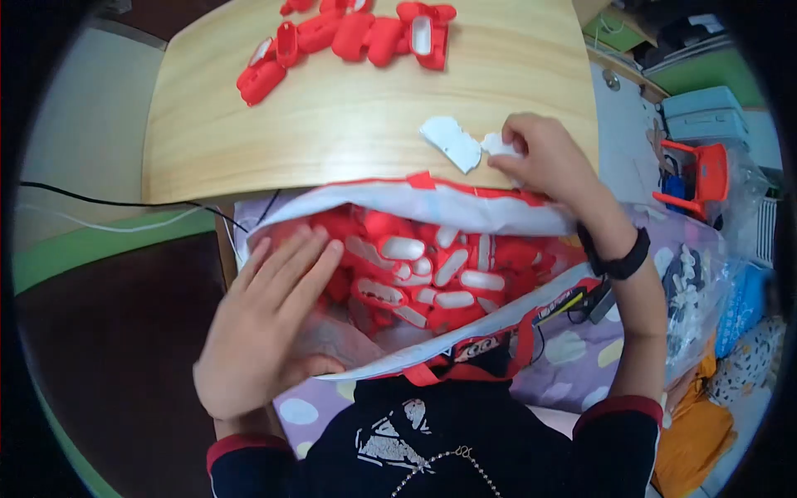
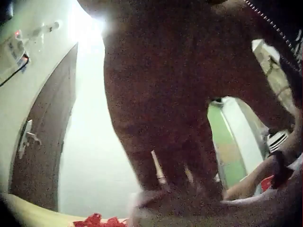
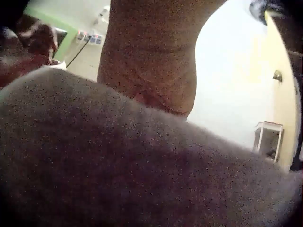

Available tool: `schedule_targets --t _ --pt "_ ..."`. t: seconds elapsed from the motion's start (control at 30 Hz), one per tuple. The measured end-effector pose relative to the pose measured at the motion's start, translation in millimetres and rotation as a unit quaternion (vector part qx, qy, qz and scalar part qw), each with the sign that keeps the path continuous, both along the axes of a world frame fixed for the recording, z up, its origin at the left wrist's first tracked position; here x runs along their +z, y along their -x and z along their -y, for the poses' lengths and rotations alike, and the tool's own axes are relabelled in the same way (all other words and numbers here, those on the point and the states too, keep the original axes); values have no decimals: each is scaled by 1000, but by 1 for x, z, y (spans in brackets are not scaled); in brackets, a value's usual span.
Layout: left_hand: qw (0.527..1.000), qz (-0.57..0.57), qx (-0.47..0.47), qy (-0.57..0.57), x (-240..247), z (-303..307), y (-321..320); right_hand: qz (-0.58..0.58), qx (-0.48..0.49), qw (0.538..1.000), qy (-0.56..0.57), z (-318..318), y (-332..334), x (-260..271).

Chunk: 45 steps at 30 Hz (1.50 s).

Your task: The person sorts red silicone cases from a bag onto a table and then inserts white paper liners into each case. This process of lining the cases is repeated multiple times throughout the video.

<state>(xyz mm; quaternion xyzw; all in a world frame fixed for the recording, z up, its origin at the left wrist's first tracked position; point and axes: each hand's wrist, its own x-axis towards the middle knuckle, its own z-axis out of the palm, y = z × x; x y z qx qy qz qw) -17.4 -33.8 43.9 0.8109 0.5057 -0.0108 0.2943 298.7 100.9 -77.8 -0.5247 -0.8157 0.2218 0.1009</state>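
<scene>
At the table's near right edge, my right hand (image 1: 544, 158) pinches a small flat white piece (image 1: 501, 146) between thumb and fingers. Just left of it lies a larger flat white piece (image 1: 452, 143) with a ragged edge. My left hand (image 1: 270, 319) is over the left end of a big white-and-red bag (image 1: 490, 212), fingers straight and slightly spread, thumb by the near rim. Inside the bag are several small red cases (image 1: 386, 224) with white linings. In the left wrist view, the back of the left hand (image 2: 161, 94) shows dark; the bag hides the right fingers in the right wrist view.
Several more red cases (image 1: 353, 37) lie in a row at the far side of the wooden table (image 1: 332, 124). The bag sits against the table's near edge, over a purple dotted cloth (image 1: 569, 349). A red stool (image 1: 706, 178) stands at right. Black cables (image 1: 108, 197) run at left.
</scene>
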Motion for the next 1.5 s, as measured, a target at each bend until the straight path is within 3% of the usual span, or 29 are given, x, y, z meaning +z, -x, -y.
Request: schedule_targets --t 0.07,0.1,0.13,0.17,0.2,0.3,0.33,0.4,0.5,0.57,0.77,0.8,0.83,0.87,0.97,1.0,1.07,1.1,1.17,1.2,1.3,1.5 --pt "977 182 73 85 0 -27 26 14 15 999 -39 7 3 1" --pt "970 212 117 -35 -1 -45 21 28 32 996 -77 12 2 2" --pt "951 243 185 -51 -11 -70 24 43 47 991 -115 16 1 3" --pt "952 223 197 -66 -24 -98 32 31 42 996 -72 18 0 3" --pt "963 153 154 -162 -35 -126 32 25 34 996 -84 20 0 2" --pt "949 204 69 -229 -58 -195 -2 6 2 994 -111 27 2 -1" --pt "963 147 64 -218 -70 -212 -16 2 -3 993 -116 27 2 -1" --pt "977 -80 67 -188 -68 -220 -59 -7 -11 992 -125 28 2 -1" --pt "958 -122 57 -251 -80 -222 -92 -3 -61 993 -97 26 2 -2" --pt "954 -118 73 -267 -99 -231 -100 -19 -43 996 -74 24 -1 -2" --pt "955 22 123 -268 -71 -196 -56 -103 -57 993 17 13 -8 -3" --pt "960 165 163 -158 -62 -183 -46 -111 -55 992 23 13 -10 -3" --pt "931 302 201 -42 -52 -167 -37 -106 -64 992 24 15 -11 0" --pt "898 362 243 64 -37 -153 -26 -101 -72 992 25 16 -11 5" --pt "735 525 278 328 -16 -110 11 -137 -99 985 18 22 -7 42" --pt "749 517 295 292 -15 -88 16 -157 -111 981 15 28 -5 60" --pt "712 514 319 356 2 -55 20 -169 -109 978 -58 43 0 92" --pt "726 515 350 291 5 -41 0 -167 -109 976 -87 52 4 104" --pt "724 512 329 324 11 -17 -8 -168 -109 972 -122 73 15 121" --pt "757 499 284 312 9 -11 -10 -171 -110 970 -130 86 25 128" --pt "824 514 182 152 -21 9 -25 -164 -39 971 -168 110 43 126" --pt "801 549 233 44 -57 20 -54 -214 73 962 -154 134 74 97"
